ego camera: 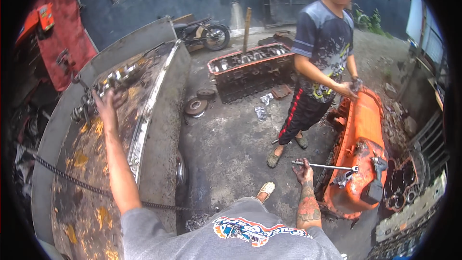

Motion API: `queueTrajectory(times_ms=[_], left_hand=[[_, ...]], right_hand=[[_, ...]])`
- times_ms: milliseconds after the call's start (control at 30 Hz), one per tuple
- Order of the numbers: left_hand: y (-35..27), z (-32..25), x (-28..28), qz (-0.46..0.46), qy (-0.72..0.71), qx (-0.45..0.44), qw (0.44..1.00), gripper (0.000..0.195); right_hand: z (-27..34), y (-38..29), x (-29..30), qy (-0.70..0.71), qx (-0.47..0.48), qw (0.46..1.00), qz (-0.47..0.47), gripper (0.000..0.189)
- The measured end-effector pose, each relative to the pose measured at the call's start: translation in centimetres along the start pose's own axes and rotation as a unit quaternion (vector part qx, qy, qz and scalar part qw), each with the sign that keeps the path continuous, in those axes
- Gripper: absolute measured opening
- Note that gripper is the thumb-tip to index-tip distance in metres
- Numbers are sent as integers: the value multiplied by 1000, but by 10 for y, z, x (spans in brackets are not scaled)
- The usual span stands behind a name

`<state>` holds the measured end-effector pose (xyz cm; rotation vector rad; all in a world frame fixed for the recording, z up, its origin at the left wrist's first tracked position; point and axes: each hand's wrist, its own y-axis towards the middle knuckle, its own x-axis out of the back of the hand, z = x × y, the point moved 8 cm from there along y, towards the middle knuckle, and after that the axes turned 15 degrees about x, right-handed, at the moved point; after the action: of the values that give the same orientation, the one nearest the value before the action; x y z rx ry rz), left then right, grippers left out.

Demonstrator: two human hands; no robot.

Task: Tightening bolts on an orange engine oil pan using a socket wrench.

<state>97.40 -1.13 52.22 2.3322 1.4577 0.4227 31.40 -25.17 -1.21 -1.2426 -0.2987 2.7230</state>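
Note:
My left hand (pixel 107 106) reaches over a crankshaft (pixel 119 77) that lies on the dirty truck bed (pixel 86 173). Its fingers are apart, and whether they touch the metal I cannot tell. A lifting chain (pixel 86 95) hangs beside these fingers. In my right hand (pixel 304 172), a long steel bar-type wrench handle (pixel 325 165) lies between thumb and fingers, roughly level. The wrench's far end appears in front of a large orange engine part (pixel 362 151), seemingly an oil pan; contact between them is unclear.
A co-worker (pixel 325 43) stands ahead, hands over the orange part's far end. An open engine block (pixel 252 76) with a wooden stick (pixel 247 30) upright at it sits behind. Round metal discs (pixel 196 106) lie near the truck bed's side wall (pixel 162 122). A motorcycle (pixel 205 34) is parked farther back.

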Motion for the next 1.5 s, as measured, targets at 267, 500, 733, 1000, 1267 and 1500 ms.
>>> queueTrajectory(times_ms=[267, 500, 733, 1000, 1267, 1500], left_hand=[[35, -161, 186, -219, -67, -185, 956, 52], [-37, 34, -70, 198, 49, 120, 972, 46], [-186, 222, -254, 491, 97, 369, 783, 39], [-320, 261, -423, 664, 191, 404, 600, 52], [-448, 296, -555, 779, 218, 380, 450, 54], [-519, 310, -594, 850, 296, 278, 337, 56]], right_hand=[[-16, -4, -25, 17, -8, 1000, -5, 11], [-3, -5, -18, 10, -4, 1000, 0, 11], [-12, -4, -25, 41, -17, 999, -2, 14], [-5, -1, -19, 64, 4, 998, 29, 26], [-18, 12, 35, -57, 24, 992, -107, 37], [-15, 21, 31, -54, 55, 986, -145, 33]])
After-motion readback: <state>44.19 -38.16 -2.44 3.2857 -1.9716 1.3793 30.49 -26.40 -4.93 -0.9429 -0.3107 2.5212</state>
